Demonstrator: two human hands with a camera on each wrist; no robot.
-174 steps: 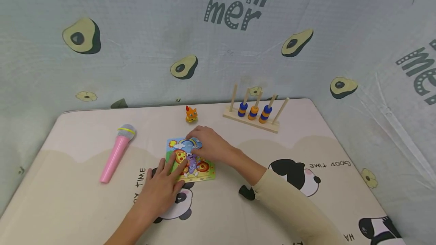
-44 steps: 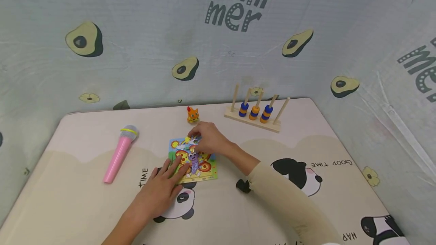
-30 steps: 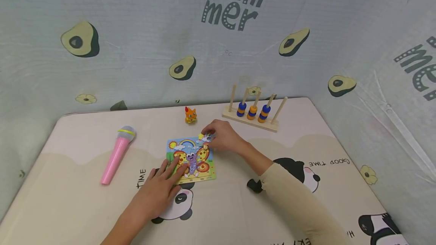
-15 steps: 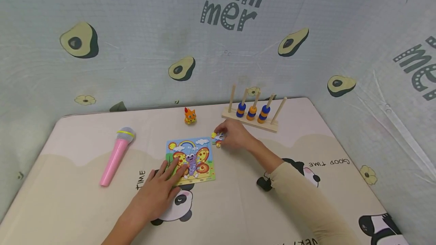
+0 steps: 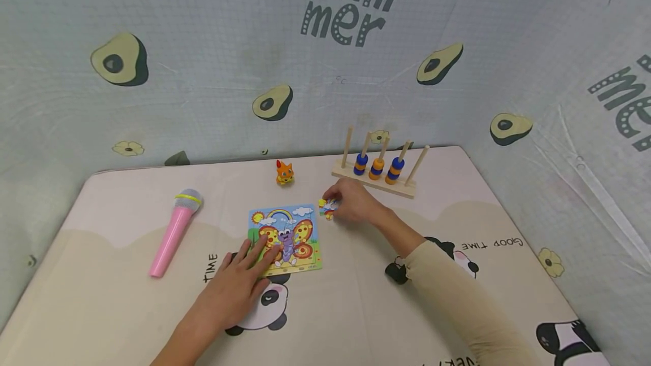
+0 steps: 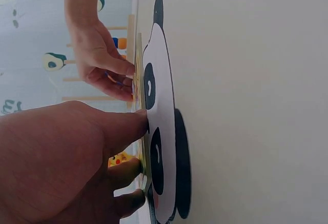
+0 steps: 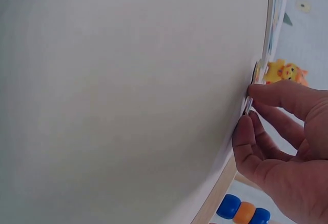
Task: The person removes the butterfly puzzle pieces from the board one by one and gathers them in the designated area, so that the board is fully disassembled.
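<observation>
A square butterfly jigsaw puzzle, with a sun, a rainbow and clouds, lies flat in the middle of the table. My left hand rests on its lower left part, fingers spread; in the left wrist view the thumb lies along the near edge. Just right of the puzzle, my right hand pinches a small colourful puzzle piece between thumb and fingers. Seen from the right wrist, the thin piece is edge-on, close over the tabletop, and partly hidden by the fingers.
A wooden peg stand with blue and orange beads stands right behind my right hand. An orange toy figure sits behind the puzzle. To the left lies a pink toy microphone. The panda-print cloth covers the table.
My right hand has moved right from over the puzzle's upper part, carrying the puzzle piece off to the table beside it. The left hand has stayed on the puzzle.
</observation>
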